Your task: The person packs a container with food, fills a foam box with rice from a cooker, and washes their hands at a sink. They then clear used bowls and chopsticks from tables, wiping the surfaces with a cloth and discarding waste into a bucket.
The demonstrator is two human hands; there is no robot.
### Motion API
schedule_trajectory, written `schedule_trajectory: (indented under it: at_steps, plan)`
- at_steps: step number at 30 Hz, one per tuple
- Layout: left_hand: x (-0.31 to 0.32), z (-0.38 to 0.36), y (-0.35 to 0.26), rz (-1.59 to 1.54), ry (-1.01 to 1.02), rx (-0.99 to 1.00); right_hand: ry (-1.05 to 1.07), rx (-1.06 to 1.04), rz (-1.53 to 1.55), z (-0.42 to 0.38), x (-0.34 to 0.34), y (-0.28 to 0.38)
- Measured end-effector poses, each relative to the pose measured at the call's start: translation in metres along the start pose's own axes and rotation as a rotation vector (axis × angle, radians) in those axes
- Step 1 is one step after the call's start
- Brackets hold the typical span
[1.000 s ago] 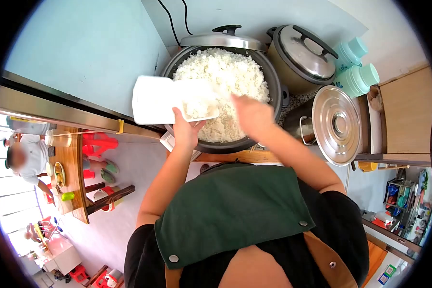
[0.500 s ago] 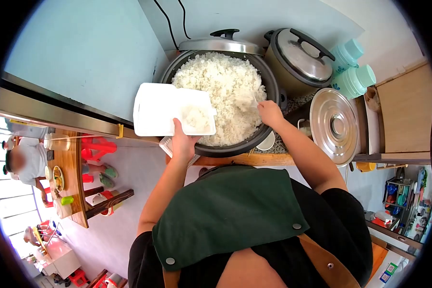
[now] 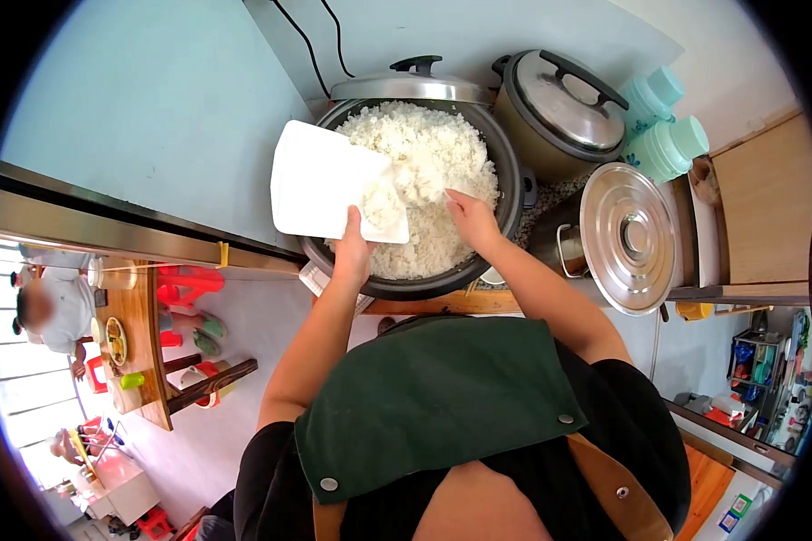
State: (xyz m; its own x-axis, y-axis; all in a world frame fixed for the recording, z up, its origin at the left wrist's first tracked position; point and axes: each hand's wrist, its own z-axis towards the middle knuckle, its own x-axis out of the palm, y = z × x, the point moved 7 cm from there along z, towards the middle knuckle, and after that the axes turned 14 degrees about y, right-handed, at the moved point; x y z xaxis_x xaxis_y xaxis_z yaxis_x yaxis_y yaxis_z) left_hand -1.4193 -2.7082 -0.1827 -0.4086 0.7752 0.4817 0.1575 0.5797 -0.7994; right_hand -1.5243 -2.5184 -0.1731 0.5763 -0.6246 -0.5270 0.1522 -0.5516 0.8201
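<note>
My left hand [image 3: 354, 252] grips the near edge of a white foam takeaway box [image 3: 320, 185], thumb on top. The box lies open and tilted over the left side of the rice cooker [image 3: 507, 212], with a small heap of rice [image 3: 383, 203] in its right half. Inside the cooker is a large mass of cooked white rice [image 3: 424, 135]. My right hand [image 3: 472, 221] is closed over the rice, on what looks like a pale rice scoop [image 3: 431, 191] with rice on it, close to the box's right edge. Most of the scoop is hard to make out against the rice.
The cooker's lid [image 3: 415, 87] stands behind it. To the right are a second, lidded rice cooker [image 3: 559, 104], a pot with a round metal lid [image 3: 627, 236] and stacked green cups [image 3: 668, 149]. A person [image 3: 59, 307] is at a wooden table [image 3: 153, 361] on the left.
My right hand has moved left with the scoop, from the cooker's right rim toward the box. The box has shifted slightly right and up and is tilted more.
</note>
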Motion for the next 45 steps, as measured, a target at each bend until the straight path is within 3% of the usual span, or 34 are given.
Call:
schedule_trajectory:
  at_steps: [3, 7, 9, 11, 13, 16, 18, 22, 27, 28, 33, 35, 39, 41, 43, 45]
  plan:
    - [0.008, -0.001, 0.0, -0.031, 0.059, 0.0, 0.014, -0.165, -0.209, -0.005, 0.018, 0.036]
    - [0.028, -0.012, -0.011, -0.247, 0.175, -0.01, 0.132, -0.182, -0.544, -0.033, 0.04, 0.077]
    - [0.027, -0.016, -0.012, -0.274, 0.176, 0.022, 0.02, -0.454, -0.723, -0.05, 0.048, 0.101]
    - [0.022, -0.023, -0.012, -0.416, 0.176, 0.0, 0.024, -0.515, -0.709, -0.054, 0.037, 0.112]
    - [0.012, -0.025, -0.012, -0.442, 0.209, 0.014, 0.02, -0.409, -0.789, -0.044, 0.007, 0.111]
    - [0.004, -0.036, -0.016, -0.463, 0.214, 0.027, -0.035, 0.134, -0.941, 0.011, -0.073, 0.043]
    - [0.0, -0.039, -0.014, -0.474, 0.205, 0.035, 0.091, 0.319, -0.881, 0.028, -0.1, 0.017]
    - [-0.003, -0.047, -0.016, -0.485, 0.17, 0.021, 0.214, 0.333, -0.758, 0.069, -0.087, -0.041]
    - [-0.004, -0.043, -0.013, -0.478, 0.232, 0.047, 0.173, 0.105, -0.465, 0.052, -0.071, -0.027]
    - [-0.002, -0.041, -0.014, -0.473, 0.256, 0.052, 0.2, 0.183, -0.271, 0.046, -0.065, -0.027]
    - [0.012, -0.034, -0.016, -0.423, 0.185, 0.047, 0.095, 0.186, 0.108, 0.037, -0.034, -0.04]
    - [0.015, -0.032, -0.015, -0.389, 0.15, 0.049, 0.105, 0.297, 0.453, 0.023, -0.027, -0.042]
    - [0.017, -0.025, -0.009, -0.371, 0.167, 0.039, 0.167, 0.175, 0.444, 0.016, -0.015, 0.0]
    - [0.025, -0.023, -0.012, -0.38, 0.263, 0.076, 0.186, 0.021, -0.004, 0.006, -0.015, 0.047]
    - [0.033, -0.025, -0.017, -0.372, 0.297, 0.095, 0.055, -0.225, -0.523, -0.007, -0.005, 0.08]
    - [0.036, -0.025, -0.022, -0.369, 0.328, 0.118, 0.057, -0.289, -0.613, -0.022, 0.006, 0.1]
